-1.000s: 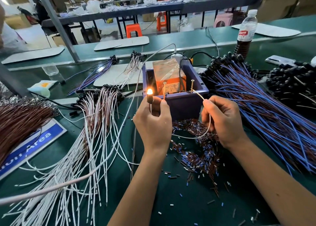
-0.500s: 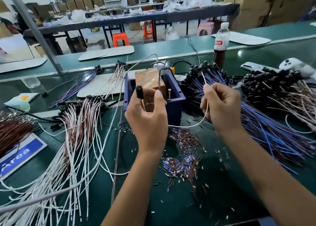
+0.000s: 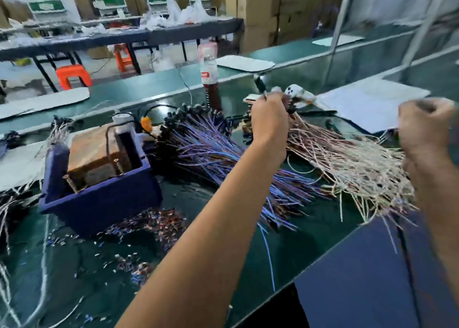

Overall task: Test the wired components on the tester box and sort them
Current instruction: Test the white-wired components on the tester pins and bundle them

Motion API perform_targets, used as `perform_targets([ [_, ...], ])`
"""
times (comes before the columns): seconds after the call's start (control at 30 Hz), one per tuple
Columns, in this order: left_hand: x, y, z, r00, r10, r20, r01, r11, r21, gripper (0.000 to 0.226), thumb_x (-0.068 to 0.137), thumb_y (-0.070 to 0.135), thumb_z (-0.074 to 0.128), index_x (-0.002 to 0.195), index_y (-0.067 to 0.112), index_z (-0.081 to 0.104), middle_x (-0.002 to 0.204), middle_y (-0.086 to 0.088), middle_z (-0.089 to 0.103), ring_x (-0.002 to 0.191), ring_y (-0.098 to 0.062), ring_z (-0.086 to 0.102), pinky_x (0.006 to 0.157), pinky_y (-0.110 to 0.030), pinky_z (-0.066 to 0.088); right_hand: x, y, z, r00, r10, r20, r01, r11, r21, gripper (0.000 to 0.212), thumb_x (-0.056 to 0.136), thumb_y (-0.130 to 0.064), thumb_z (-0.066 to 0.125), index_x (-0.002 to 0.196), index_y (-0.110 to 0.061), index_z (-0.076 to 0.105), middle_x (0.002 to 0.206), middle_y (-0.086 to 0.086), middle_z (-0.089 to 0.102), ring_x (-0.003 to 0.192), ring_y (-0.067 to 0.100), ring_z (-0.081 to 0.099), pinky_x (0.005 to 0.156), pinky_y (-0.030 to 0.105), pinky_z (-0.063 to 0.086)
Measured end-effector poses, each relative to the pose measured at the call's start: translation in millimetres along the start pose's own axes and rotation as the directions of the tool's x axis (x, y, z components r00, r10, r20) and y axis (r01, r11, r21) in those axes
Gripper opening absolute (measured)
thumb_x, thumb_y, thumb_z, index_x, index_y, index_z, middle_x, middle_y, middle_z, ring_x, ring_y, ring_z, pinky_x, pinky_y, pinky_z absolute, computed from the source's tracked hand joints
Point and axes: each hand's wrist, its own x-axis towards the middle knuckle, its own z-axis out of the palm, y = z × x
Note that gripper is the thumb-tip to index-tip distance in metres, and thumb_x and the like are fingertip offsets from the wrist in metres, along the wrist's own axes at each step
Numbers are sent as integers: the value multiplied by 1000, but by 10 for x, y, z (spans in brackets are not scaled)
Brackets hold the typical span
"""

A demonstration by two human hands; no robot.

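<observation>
While both arms reach right, my left hand [image 3: 269, 119] grips a black-tipped component [image 3: 260, 86].
I see my right hand [image 3: 423, 126] fisted on its wire end, above the white-wired pile [image 3: 352, 163]; tester box [image 3: 99, 198] sits left on the desk [image 3: 74, 265].

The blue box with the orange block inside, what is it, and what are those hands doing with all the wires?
This picture comes from a camera worn on a person's head, looking down at their own two bare hands. No robot here.

The dark blue plastic tester box sits on the green work table and holds an orange-brown block. It is for checking wired parts.

Beside it lies a bundle of blue and purple wires with black ends, and further right a pile of pinkish-white wires. Tiny cut wire bits are scattered in front of the box. A clear plastic bottle with a red label stands behind.

The left hand grips a wired part with a small black tip, held above the pinkish-white pile. The right hand is curled like a fist; the picture is too blurry to tell if it holds anything.
</observation>
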Motion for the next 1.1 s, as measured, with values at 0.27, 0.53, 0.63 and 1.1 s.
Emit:
perform_targets([
  [0.27,-1,-157,797,936,-194,295,316,832,-456,41,115,25,31,89,5,55,75,-9,47,49,-8,42,44,-17,41,-172,-75,-132,746,-418,519,569,805,-170,30,104,-41,53,126,-24,64,101,2,76,93,7,69,85,28,52],
  [0.53,119,-60,680,958,-80,277,158,949,-272,42,113,35,38,92,10,66,87,-10,54,72,-17,55,62,-26,54,36,-218,-258,738,-439,512,499,866,23,17,100,-30,66,94,-20,78,59,-4,60,53,12,51,56,26,46],
  [0.63,220,-173,628,973,-17,230,5,998,56,46,112,39,38,90,7,63,64,-3,54,47,-10,50,43,-20,43,203,-264,-279,714,-562,418,683,691,-237,27,93,-47,64,94,-25,81,66,-8,68,58,10,58,57,24,40],
  [1.1,-68,-267,-339,872,-272,406,218,960,176,29,108,26,52,125,3,58,109,-15,69,76,-18,67,67,-26,60,-118,513,630,722,86,687,628,336,-702,98,93,-82,29,166,-19,10,173,9,15,160,28,12,124,65,5],
])
